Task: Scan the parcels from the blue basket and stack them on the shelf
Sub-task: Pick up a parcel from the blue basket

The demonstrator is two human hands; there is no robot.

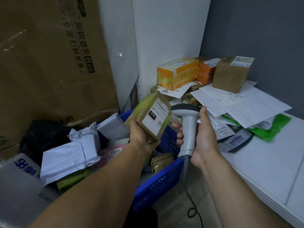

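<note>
My left hand [141, 135] grips a small brown cardboard parcel [153, 117] with a white label, tilted above the blue basket [158, 183]. My right hand [199, 139] holds a grey handheld scanner [187, 127] by its handle, its head just right of the parcel's label. The basket holds several grey and white mailer bags [70, 155] and small parcels. On the white shelf [271, 162] at the right lie orange boxes [177, 73], a brown box [230, 74] and flat white and green mailers [243, 106].
A large brown carton [49, 63] stands at the left behind the basket. A white column [164, 38] rises at the centre, with a grey wall behind the shelf. The scanner's black cable [192, 209] trails down to the floor. A black bag [44, 135] lies left of the basket.
</note>
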